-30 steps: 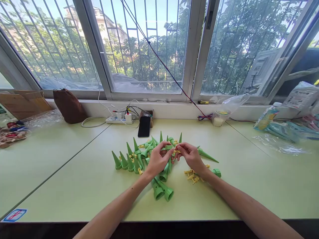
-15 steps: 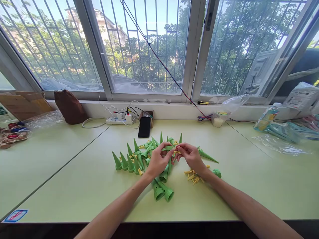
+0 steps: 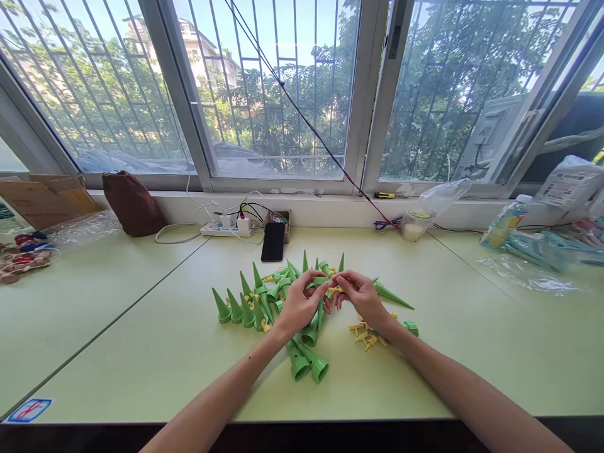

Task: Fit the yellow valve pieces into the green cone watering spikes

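Observation:
My left hand (image 3: 303, 301) is closed around a green plastic spike (image 3: 320, 281), whose ribbed collar shows between thumb and fingers. Close beside it, my right hand (image 3: 359, 294) pinches a small yellow plastic valve piece (image 3: 335, 289) near that collar; whether the two parts touch is hard to tell. Several green spikes (image 3: 248, 313) stand upright on their collars to the left, and others lie in a heap around and beneath my hands. Two hollow spikes (image 3: 309, 363) lie in front, open ends towards me. Yellow pieces (image 3: 365, 335) form a small pile under my right wrist.
A phone (image 3: 273, 241) leans on a small box behind the spikes, beside a power strip (image 3: 226, 231) with cables. A brown pouch (image 3: 132, 202) stands at back left. A bagged cup (image 3: 415, 224) and a bottle (image 3: 507, 220) are at back right.
The yellow piece between my right fingers shows more clearly now, and the fingers have shifted slightly. My left hand keeps its hold on the green spike.

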Action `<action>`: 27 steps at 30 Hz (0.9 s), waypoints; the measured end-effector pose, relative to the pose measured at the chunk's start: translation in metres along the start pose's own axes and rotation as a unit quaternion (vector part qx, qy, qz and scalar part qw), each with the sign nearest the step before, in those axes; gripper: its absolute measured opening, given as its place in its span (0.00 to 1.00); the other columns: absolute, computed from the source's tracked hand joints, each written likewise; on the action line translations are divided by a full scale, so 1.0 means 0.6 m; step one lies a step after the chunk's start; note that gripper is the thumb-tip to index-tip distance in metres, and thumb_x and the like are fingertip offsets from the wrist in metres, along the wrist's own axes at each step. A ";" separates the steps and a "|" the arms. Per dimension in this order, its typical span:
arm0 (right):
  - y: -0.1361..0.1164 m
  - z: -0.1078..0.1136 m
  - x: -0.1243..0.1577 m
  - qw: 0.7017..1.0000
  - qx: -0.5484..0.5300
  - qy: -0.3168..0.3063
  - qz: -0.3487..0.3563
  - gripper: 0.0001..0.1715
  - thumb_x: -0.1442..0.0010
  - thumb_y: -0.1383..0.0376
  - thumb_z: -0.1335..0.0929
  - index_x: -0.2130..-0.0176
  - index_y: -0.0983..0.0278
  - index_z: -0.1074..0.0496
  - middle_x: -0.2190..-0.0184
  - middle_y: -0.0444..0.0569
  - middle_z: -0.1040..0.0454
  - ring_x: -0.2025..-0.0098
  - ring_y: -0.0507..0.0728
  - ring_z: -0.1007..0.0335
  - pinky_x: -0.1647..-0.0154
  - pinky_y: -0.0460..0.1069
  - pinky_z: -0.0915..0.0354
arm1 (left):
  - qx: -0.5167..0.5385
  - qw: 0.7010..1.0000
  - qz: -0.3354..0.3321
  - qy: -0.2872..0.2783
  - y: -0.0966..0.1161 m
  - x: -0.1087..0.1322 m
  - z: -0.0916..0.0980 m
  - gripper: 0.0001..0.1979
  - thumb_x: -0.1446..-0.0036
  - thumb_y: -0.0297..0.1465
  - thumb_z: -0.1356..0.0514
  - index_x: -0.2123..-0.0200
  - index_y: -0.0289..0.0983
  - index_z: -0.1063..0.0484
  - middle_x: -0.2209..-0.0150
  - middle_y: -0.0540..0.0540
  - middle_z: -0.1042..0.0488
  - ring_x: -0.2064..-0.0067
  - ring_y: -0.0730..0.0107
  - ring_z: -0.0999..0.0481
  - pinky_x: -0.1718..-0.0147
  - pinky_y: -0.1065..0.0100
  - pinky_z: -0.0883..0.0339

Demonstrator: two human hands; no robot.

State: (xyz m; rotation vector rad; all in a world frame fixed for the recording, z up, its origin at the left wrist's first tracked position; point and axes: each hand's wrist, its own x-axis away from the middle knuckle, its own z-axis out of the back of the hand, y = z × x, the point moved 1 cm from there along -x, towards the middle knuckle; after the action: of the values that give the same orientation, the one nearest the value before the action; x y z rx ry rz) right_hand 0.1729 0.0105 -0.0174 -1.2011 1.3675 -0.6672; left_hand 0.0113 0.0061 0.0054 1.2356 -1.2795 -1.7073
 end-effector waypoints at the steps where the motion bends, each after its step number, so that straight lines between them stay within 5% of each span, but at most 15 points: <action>1: 0.001 0.000 0.000 1.000 -0.001 -0.001 -0.001 0.16 0.39 0.53 0.30 0.64 0.64 0.28 0.68 0.46 0.25 0.78 0.52 0.26 0.79 0.48 0.28 | 0.001 1.000 -0.001 -0.001 0.001 0.000 0.000 0.16 0.41 0.40 0.38 0.57 0.37 0.34 0.74 0.51 0.24 0.76 0.68 0.22 0.74 0.68 0.26; 13: 0.006 -0.001 0.000 0.999 0.031 0.009 -0.002 0.17 0.41 0.53 0.28 0.66 0.65 0.30 0.80 0.40 0.31 0.83 0.52 0.30 0.85 0.46 0.34 | -0.007 1.000 -0.017 -0.017 -0.002 0.001 -0.004 0.16 0.40 0.40 0.39 0.55 0.36 0.35 0.76 0.52 0.26 0.77 0.70 0.23 0.75 0.70 0.28; 27: 0.014 -0.002 0.005 0.997 0.069 0.008 0.041 0.12 0.40 0.59 0.28 0.61 0.63 0.31 0.75 0.43 0.29 0.75 0.53 0.28 0.75 0.48 0.31 | -0.015 0.999 -0.018 0.033 -0.002 -0.001 -0.004 0.17 0.42 0.42 0.38 0.57 0.38 0.35 0.72 0.52 0.27 0.78 0.72 0.25 0.76 0.69 0.29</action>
State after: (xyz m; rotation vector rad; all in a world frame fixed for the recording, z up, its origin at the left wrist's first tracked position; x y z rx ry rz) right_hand 0.1696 0.0103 -0.0261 -1.0275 1.3545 -0.7030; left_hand 0.0139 0.0065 0.0043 1.2948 -1.1959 -1.6907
